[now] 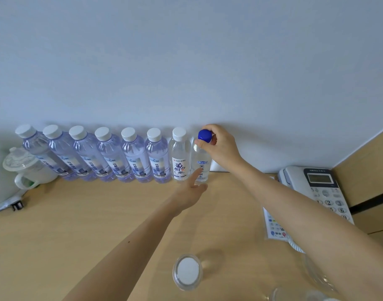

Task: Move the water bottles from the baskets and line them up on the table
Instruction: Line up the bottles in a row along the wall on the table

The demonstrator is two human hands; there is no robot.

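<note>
Right hand pinches the cap of a blue-capped bottle, standing at the right end of seven white-capped bottles along the far edge of the table. Left hand, fingers straight, hovers at its base. A lone bottle at the near edge apparently awaits placing.

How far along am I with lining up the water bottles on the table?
Done: seven white-capped bottles stand in a row along the wall. In hand: the right hand pinches the cap of the blue-capped bottle at the row's end, left hand open near its base. Left: at least one lone bottle standing nearer the front.
</note>
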